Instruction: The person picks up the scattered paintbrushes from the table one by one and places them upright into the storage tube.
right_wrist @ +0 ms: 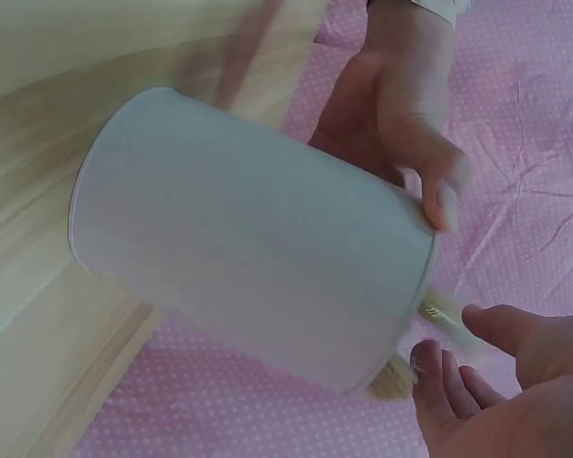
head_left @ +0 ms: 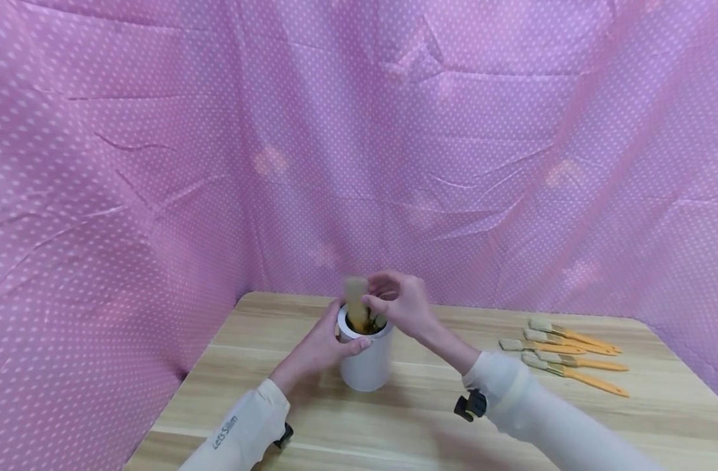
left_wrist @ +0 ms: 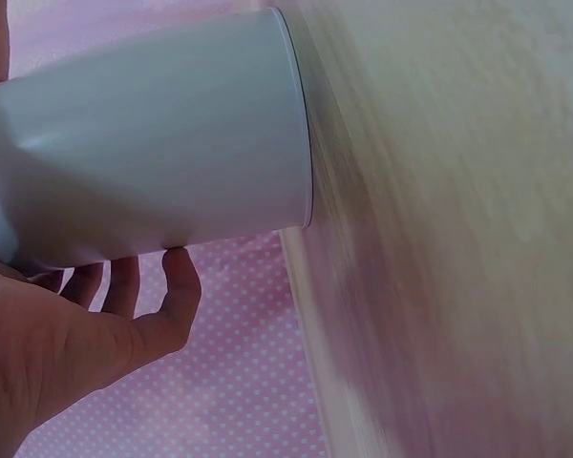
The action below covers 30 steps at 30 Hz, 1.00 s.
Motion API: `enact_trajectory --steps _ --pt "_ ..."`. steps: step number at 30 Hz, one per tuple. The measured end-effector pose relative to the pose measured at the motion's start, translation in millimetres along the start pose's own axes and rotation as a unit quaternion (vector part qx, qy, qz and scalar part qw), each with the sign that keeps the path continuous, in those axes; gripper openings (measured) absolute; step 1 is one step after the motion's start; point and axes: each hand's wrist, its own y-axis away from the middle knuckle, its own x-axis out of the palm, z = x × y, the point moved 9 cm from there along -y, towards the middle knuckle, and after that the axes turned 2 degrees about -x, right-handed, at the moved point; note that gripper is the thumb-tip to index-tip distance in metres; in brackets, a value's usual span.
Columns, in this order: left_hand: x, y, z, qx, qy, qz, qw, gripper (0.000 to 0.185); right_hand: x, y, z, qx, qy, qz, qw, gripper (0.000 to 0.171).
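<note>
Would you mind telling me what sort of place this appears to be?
Probably a staged recording booth, not a real workshop: pink dotted cloth walls in a small wooden table, which holds only a white cylindrical container and a row of orange-handled paintbrushes.

The only readable writing is on the left sleeve in the head view: small grey lettering that runs along the pale forearm near the cuff and appears to read "Lets Slim" (the letters are tiny and slanted, so the exact spelling is not certain). The white cylindrical container carries no visible print in any of the three views. The orange-handled brushes lying on the wooden table show no legible marks. The pink backdrop bears only a pattern of white dots, with no words, numbers or signs.
</note>
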Motion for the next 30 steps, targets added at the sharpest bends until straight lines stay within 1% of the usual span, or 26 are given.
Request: enact_trajectory --steps 2,6,12,14,19,25,30 --pt "0.3 -1.1 -1.6 0.005 0.0 0.0 1.0 0.101 -6.9 -0.3 -0.1 -0.006 -0.003 -0.011 1.0 0.033" --pt "-1.9 -2.0 -1.0 -0.001 -0.007 -0.011 0.9999 0.099 -20.1 0.0 -1.8 -0.005 -0.003 -0.02 1.0 0.034" --pt "-2.4 -3.0 -1.0 0.0 0.004 -0.014 0.9999 0.098 -45.2 8.9 -11.9 0.013 0.003 -0.02 1.0 0.034" --pt "-1.9 -3.3 0.0 -0.003 0.008 -0.014 0.9999 0.098 -55.8 14.1 -18.4 0.021 0.016 -0.018 0.999 0.031" --pt "-2.1 -4.3 2.8 -0.009 0.005 -0.017 0.9998 0.097 -83.7 34.7 -40.0 0.053 0.061 -0.004 0.997 0.028" --pt "-2.6 -5.4 4.5 -0.007 0.01 -0.017 0.9998 0.095 -115.1 65.4 -74.6 0.087 0.094 0.007 0.992 0.028" --pt "-0.8 -6.9 8.0 -0.016 0.007 -0.016 0.9997 0.098 -142.1 94.2 -99.5 0.126 0.114 0.008 0.985 0.033"
